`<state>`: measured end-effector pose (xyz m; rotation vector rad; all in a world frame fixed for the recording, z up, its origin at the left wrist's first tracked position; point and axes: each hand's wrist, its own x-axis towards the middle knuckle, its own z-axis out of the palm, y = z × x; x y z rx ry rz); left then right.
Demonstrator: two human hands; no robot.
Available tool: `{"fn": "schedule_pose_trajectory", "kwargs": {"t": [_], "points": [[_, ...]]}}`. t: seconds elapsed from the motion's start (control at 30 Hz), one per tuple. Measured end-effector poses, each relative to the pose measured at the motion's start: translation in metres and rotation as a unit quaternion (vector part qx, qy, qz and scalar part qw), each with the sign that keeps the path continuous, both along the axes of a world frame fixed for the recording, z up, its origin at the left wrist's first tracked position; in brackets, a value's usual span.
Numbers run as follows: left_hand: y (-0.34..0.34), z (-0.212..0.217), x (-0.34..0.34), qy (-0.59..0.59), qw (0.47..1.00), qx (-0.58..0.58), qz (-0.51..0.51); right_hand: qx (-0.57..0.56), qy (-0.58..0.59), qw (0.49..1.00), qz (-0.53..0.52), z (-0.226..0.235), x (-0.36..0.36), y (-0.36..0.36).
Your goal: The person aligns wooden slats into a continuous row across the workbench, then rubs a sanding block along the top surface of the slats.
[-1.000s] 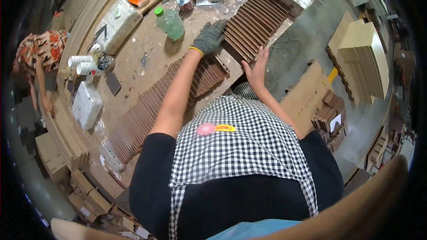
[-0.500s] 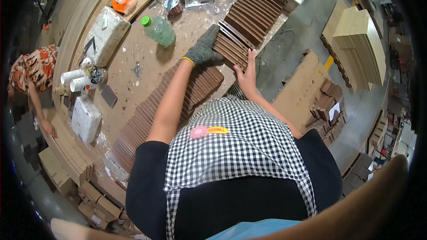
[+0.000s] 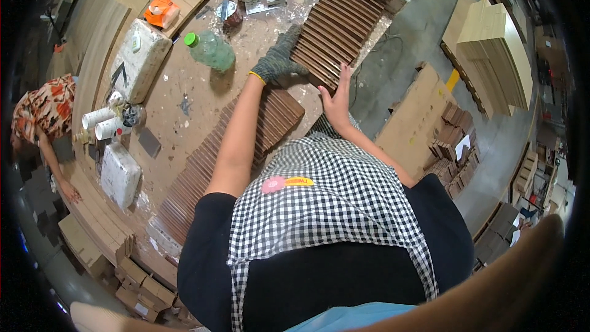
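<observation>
My left hand (image 3: 279, 61), in a grey knit glove, reaches forward, fingers curled; my bare right hand (image 3: 337, 99) lies flat, fingers extended.

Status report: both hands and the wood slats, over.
Left hand, gloved, flat on brown slats. Right hand, bare, at their near edge. Green bottle stands beside, apart.

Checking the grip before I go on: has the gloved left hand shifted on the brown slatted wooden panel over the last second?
Cannot tell. The gloved left hand rests on the near-left edge of the brown slatted wooden panel, right of the green-capped plastic bottle, much as earlier; the camera itself moved.
</observation>
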<state>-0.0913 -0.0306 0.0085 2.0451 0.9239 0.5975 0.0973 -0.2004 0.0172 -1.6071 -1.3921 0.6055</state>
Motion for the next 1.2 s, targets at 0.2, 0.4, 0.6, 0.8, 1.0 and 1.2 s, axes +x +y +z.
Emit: {"fn": "schedule_pose_trajectory", "kwargs": {"t": [0.2,0.4,0.6,0.8,1.0,1.2], "points": [[-0.003,0.011,-0.009,0.035,0.998,-0.049,-0.008,-0.042,0.016,0.998,0.038,0.003,0.004,-0.002],[-0.003,0.011,-0.010,0.082,0.996,-0.027,0.004,-0.026,0.002,0.999,0.035,-0.001,0.005,-0.002],[0.011,0.017,-0.004,0.078,0.997,-0.018,-0.008,0.013,-0.007,0.998,-0.063,0.002,0.018,0.014],[0.042,0.020,0.019,0.088,0.992,-0.085,0.022,0.020,-0.008,0.996,-0.086,-0.017,0.032,0.065],[0.035,0.007,0.027,0.023,0.992,-0.122,0.017,0.018,-0.012,0.996,-0.089,-0.021,0.031,0.068],[0.047,0.011,0.029,0.138,0.985,0.100,0.012,0.014,-0.025,0.997,-0.077,-0.013,0.031,0.076]]}}
